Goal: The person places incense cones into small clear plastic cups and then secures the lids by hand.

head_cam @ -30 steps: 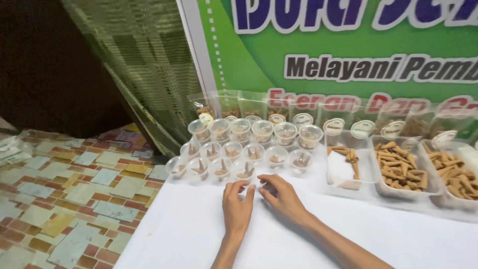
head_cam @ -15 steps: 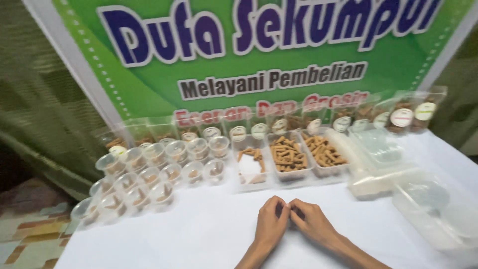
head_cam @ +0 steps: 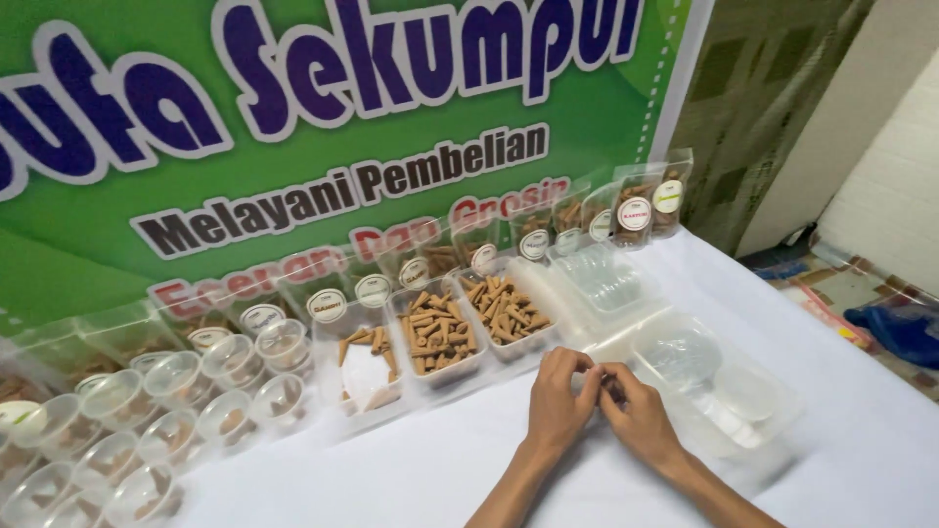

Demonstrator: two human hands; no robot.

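Both hands together low on the white tabletop (head_cam: 391,479), toward its near edge. Left hand (head_cam: 559,403) and right hand (head_cam: 638,418) fingertip to fingertip, fingers curled inward and pinching a small dark object (head_cam: 608,383) between them; object mostly hidden, kind not discernible. Forearms entering from the near edge.

Just beyond the hands, toward the far edge: three clear rectangular trays side by side. Middle tray (head_cam: 440,332) and right tray (head_cam: 504,311) heaped with brown cone-shaped pieces; left tray (head_cam: 364,364) holding only a few cones and a white patch. Right of the hands, touching distance: stack of empty clear plastic containers (head_cam: 719,386), more empty clear trays (head_cam: 602,279) behind them.

Toward the left edge: cluster of small round clear cups (head_cam: 147,411) with lids, bits of brown inside. Along the far edge: row of clear packets (head_cam: 548,230) with round white labels, leaning against a green banner (head_cam: 293,117) bearing large lettering. Patterned floor covering (head_cam: 861,293) off the right edge.
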